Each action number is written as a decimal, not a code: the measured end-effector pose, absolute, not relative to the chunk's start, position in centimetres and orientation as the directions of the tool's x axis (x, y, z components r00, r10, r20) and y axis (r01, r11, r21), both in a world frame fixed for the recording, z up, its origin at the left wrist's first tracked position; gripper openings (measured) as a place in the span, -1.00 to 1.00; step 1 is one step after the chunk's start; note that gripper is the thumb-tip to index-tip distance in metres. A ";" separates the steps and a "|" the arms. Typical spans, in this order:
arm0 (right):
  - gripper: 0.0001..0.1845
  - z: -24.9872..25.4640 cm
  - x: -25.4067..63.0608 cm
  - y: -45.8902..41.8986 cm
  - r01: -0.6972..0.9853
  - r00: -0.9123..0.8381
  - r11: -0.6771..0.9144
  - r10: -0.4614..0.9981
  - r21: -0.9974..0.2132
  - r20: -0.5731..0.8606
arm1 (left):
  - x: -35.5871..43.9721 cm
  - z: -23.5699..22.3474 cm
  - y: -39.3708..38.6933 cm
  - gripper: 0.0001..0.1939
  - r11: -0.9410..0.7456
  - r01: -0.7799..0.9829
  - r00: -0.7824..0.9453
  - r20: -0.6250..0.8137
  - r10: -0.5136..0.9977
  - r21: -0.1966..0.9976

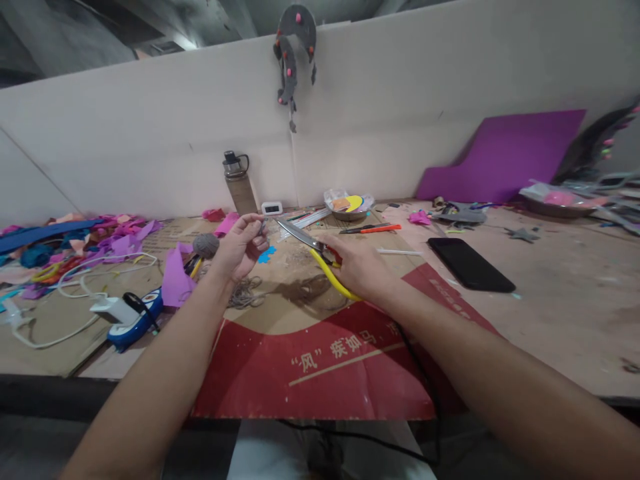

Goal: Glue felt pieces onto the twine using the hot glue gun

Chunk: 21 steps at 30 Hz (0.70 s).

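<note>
My right hand (357,267) grips a pair of scissors (300,235) with yellow and red handles, its metal blades pointing up and left toward my other hand. My left hand (245,245) is closed in a pinch around a small dark grey piece (261,228), too small to make out. The scissor tips are near my left fingertips, apart from them as far as I can see. Below my left wrist lies loose grey yarn (246,293), and a ball of grey yarn (206,245) sits just to the left.
Beneath my hands lies a red and brown cardboard sheet (320,373). A black phone (471,264) and a red utility knife (380,228) lie to the right. At left are fabric scraps (125,233) and a blue power strip (135,327) with cables. A bottle (240,187) stands behind.
</note>
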State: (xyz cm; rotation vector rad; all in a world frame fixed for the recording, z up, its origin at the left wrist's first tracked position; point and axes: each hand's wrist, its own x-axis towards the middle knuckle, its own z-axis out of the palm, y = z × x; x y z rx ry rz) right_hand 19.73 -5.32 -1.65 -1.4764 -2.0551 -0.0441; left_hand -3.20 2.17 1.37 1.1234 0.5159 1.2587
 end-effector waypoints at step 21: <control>-0.65 -1.6 20.1 -5.0 0.914 -0.225 0.349 0.860 -0.206 0.458 | -2.8 0.1 2.9 -0.77 -0.067 -0.336 0.190 0.137 0.972 0.939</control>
